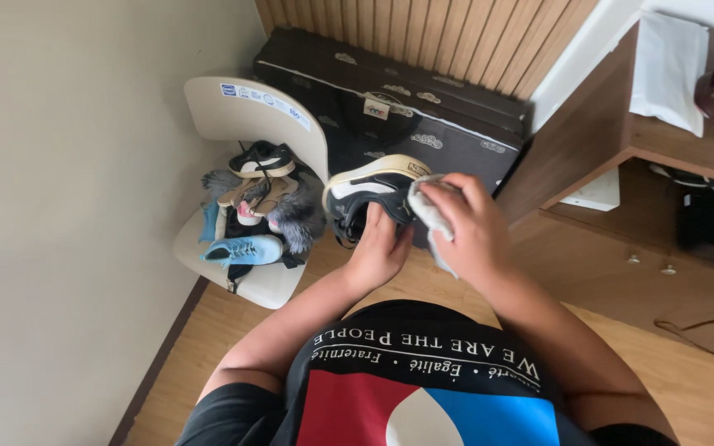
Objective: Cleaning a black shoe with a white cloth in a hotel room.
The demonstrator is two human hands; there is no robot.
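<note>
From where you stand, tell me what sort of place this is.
Probably a room in a home, perhaps a bedroom corner. A pale chair piled with shoes stands by the wall, a wooden desk sits at the right, and the floor is wood. The hands wipe a sneaker with a cloth.

A plain pale wall (68, 206) ran well to the left of the hands, meeting a wood floor (687, 372) that spread below and to their right. Beyond the hands, slatted wood panelling (423, 33) rose behind a long dark box (390, 107). Just left of them stood a white chair (249, 107) heaped with shoes (249, 223). To the right stood a brown cabinet (597, 124). Soft daylight filled the room.
</note>
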